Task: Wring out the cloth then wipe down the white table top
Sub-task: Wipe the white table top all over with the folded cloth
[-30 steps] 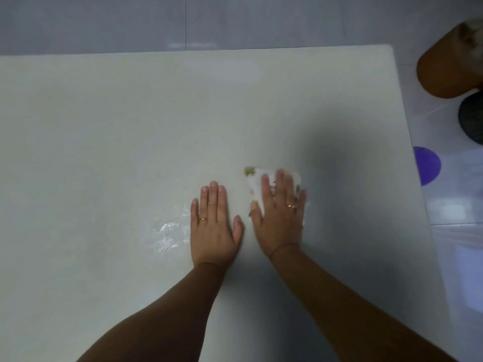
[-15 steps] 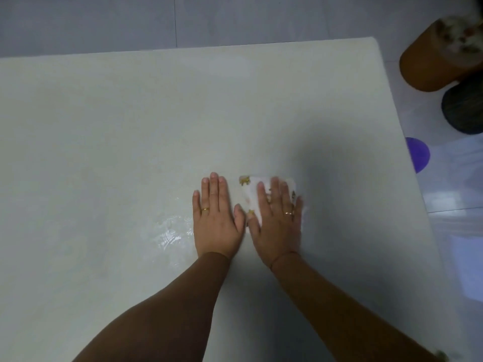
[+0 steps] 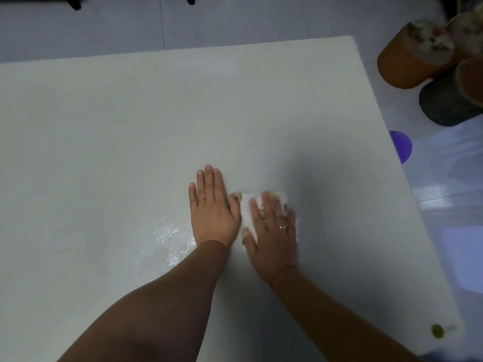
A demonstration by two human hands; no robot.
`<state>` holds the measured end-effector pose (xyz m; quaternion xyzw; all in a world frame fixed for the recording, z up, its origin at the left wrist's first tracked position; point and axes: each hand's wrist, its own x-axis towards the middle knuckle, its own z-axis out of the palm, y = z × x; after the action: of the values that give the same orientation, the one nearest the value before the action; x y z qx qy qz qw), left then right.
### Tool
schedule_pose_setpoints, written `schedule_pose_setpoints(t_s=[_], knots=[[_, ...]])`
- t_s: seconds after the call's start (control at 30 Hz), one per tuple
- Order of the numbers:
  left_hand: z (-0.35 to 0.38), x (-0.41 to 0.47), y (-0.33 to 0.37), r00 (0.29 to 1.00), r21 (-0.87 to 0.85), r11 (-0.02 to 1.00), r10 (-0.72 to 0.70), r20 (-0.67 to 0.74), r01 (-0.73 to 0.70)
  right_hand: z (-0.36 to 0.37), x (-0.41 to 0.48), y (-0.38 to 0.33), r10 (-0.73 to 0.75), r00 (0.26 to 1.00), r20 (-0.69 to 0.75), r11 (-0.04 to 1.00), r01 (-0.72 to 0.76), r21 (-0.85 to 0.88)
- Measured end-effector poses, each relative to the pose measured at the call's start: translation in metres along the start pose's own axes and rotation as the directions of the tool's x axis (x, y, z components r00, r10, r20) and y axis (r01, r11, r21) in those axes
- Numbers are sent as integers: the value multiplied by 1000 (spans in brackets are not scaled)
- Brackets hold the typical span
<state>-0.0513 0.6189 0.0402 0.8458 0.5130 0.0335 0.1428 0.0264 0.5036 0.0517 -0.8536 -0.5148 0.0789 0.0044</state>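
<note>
A small white cloth (image 3: 248, 209) with yellow-brown print lies flat on the white table top (image 3: 130, 126), right of centre. My right hand (image 3: 273, 228) presses on it with straight fingers and covers most of it. My left hand (image 3: 213, 207) rests flat on the bare table right beside it, thumb almost touching the cloth's left edge. A wet, shiny streak (image 3: 173, 239) shows on the table just left of my left wrist.
Off the table's right edge stand an orange-brown round stool (image 3: 407, 58), a dark round stool (image 3: 449, 103) and a purple disc (image 3: 402, 146) on the tiled floor. A small green spot (image 3: 437, 331) sits near the table's front right corner. The table's far edge runs along the top.
My right hand slid the cloth a little toward me and leftward, closer to my left hand. The camera view shifted, showing more of the floor beyond the table.
</note>
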Motion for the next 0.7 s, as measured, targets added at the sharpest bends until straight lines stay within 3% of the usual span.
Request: schedule_pose_setpoints(t_s=[0.07, 0.13, 0.23, 0.33, 0.4, 0.47, 0.57, 0.63, 0.7], knots=[[0, 1, 0, 1000, -9, 1000, 0, -3, -1, -3, -5, 20, -208, 977, 45, 978, 209, -18], [0, 1, 0, 1000, -24, 1000, 1, -16, -1, -8, 2, 58, -217, 975, 54, 971, 221, -95], [-1, -1, 1, 999, -37, 999, -11, -39, 9, -20, 14, 112, 127, 990, 68, 990, -122, -76], [-5, -4, 4, 999, -32, 999, -11, -44, 9, -15, 10, 92, 403, 915, 11, 915, -403, 20], [-8, -12, 6, 999, -25, 1000, -12, -43, 11, -7, -8, 49, 339, 941, -21, 940, -338, 43], [-9, -33, 11, 999, -40, 999, -22, -46, 21, 1, -36, 18, 79, 997, 3, 997, -79, 23], [-8, -88, 24, 999, -81, 996, 31, -26, -33, 3, -51, 42, -252, 966, 50, 967, 253, -23], [-3, -128, 31, 998, -95, 993, 69, -5, -69, -1, -44, 76, -202, 978, 44, 975, 205, -82], [4, -157, 33, 998, -89, 995, 50, 42, -46, -8, -34, 104, 44, 999, 29, 998, -43, -55]])
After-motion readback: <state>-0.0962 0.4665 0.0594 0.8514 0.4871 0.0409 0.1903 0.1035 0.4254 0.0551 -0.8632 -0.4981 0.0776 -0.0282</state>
